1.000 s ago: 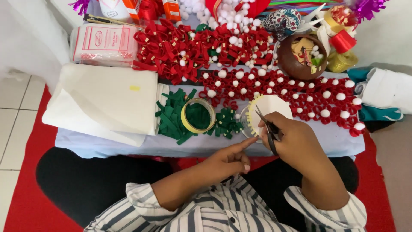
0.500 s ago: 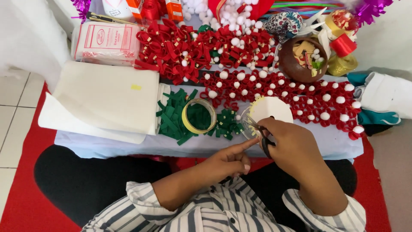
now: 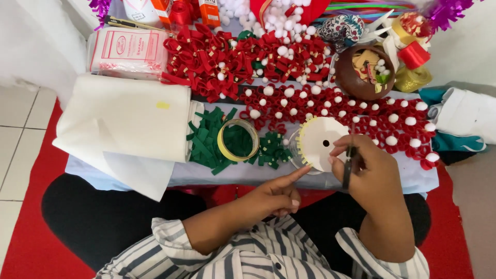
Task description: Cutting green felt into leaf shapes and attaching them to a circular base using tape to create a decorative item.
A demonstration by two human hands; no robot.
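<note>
My right hand (image 3: 372, 181) grips dark scissors (image 3: 347, 166), blades pointing down toward me, just in front of a white ribbon spool (image 3: 319, 138) with a yellow edge. Its thumb and forefinger touch the spool's right side. My left hand (image 3: 279, 195) rests at the table's front edge below the spool. The index finger points at the spool, the other fingers are curled, and nothing shows in it.
A yellow tape ring (image 3: 237, 140) lies on green felt scraps (image 3: 205, 147) left of the spool. A white rolled sheet (image 3: 129, 121) fills the table's left. Red ribbon loops with white pompoms (image 3: 320, 101) cover the back, beside a brown bowl (image 3: 368, 78) and a packet (image 3: 126, 51).
My right hand has dropped from over the spool to its right side and turned the scissors downward. My left hand has drawn back slightly, its index finger now straight.
</note>
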